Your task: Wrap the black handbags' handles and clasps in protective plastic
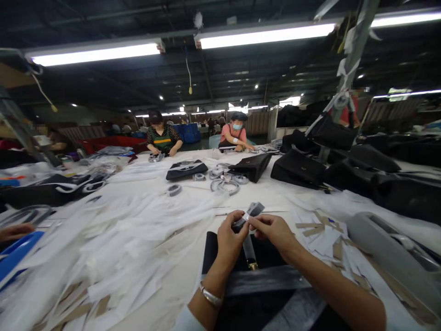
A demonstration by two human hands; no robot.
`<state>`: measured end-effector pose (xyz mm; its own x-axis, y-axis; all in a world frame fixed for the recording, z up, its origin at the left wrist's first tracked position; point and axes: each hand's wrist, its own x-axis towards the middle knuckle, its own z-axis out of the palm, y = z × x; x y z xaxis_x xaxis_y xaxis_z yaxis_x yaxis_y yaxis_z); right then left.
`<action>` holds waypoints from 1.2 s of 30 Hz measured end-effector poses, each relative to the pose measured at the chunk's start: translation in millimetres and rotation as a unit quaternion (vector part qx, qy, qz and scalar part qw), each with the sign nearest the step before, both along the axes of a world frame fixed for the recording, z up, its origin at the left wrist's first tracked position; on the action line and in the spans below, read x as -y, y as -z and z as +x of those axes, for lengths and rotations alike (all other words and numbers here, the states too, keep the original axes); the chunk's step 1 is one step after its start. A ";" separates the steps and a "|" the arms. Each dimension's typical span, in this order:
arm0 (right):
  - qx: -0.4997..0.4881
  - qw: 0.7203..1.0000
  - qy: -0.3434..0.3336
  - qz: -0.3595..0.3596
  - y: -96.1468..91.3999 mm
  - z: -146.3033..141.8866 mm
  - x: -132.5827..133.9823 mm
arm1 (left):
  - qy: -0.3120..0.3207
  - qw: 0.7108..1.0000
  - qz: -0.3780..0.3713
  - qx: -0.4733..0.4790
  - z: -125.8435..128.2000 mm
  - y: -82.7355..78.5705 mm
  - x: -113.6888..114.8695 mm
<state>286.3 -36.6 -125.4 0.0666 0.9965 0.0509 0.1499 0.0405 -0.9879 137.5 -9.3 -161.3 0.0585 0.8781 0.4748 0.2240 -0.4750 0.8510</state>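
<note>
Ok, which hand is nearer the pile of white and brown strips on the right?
Right. The right hand is left of the pile of strips, not touching it; the left hand is farther left, beyond the right hand.

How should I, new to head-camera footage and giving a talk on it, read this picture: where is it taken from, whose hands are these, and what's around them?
There is no machine here. The single picture comes from a camera on a person's head, looking forward and down. The left hand and right hand in front are the wearer's own, both bare. Their fingertips pinch a small grey strip above a black item, possibly a bag. The white table also bears thin white sheets, cut strips of paper and card, grey coils and more black bags. Two co-workers, one in green and one in pink, are across the table.
</note>
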 end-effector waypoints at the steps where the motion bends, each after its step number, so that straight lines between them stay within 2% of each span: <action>1: -0.002 1.000 0.008 -0.011 0.7 0.2 -1.2 | 0.000 1.000 0.000 -0.001 -0.3 0.6 -0.4; 8: -0.028 0.996 0.017 -0.083 4.7 5.9 -2.2 | 0.007 0.999 0.010 -0.032 -2.0 4.3 -0.2; 14: -0.035 0.998 0.004 -0.054 14.4 8.5 0.2 | 0.005 0.999 0.006 -0.044 -1.2 9.6 -1.9; 19: -0.057 0.998 -0.013 -0.015 22.8 5.1 -2.7 | 0.008 0.999 0.012 -0.043 -0.2 7.9 -1.9; 25: -0.102 0.994 0.012 -0.041 27.6 3.4 -7.8 | 0.026 0.999 0.009 -0.045 -3.4 4.4 -4.3; 36: -0.121 0.990 0.048 -0.051 33.1 -11.8 -20.6 | 0.050 0.997 -0.017 -0.059 -2.6 14.9 -8.8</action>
<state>274.5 -16.0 -158.6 0.1601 0.9840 -0.0784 -0.0926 -0.0641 -0.9936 135.0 -0.5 -176.2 0.2004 0.8806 0.4294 0.2761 -0.4713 0.8376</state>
